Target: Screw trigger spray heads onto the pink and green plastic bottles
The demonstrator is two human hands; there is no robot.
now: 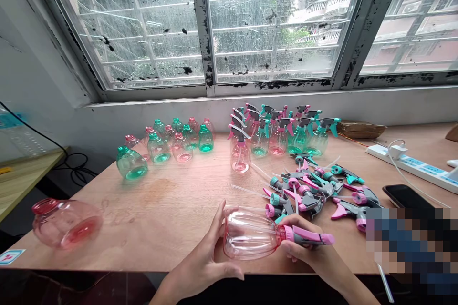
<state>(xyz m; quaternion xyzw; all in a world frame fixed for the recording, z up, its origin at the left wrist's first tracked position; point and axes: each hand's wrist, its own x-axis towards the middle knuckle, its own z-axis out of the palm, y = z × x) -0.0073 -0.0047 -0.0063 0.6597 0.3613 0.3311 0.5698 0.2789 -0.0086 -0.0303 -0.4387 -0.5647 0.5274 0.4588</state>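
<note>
A clear pink spray bottle (250, 236) lies sideways in front of me above the table's front edge, its base to the left. A pink and grey trigger head (307, 237) sits on its neck, with a thin tube showing inside. My right hand (304, 243) is closed around the neck and trigger head. Around the base end is my left hand (207, 252), its thumb stretched out below the bottle and its fingers apart. Whether the left fingertips behind the bottle touch it, I cannot tell. Right behind lies a pile of loose trigger heads (307, 186) with tubes.
Open-necked pink and green bottles (184, 147) stand at the back left. Several bottles with trigger heads (279, 136) stand farther right. A pink bottle (67, 224) is at the left edge. At right are a power strip (422, 167), a phone (408, 196) and a blurred patch.
</note>
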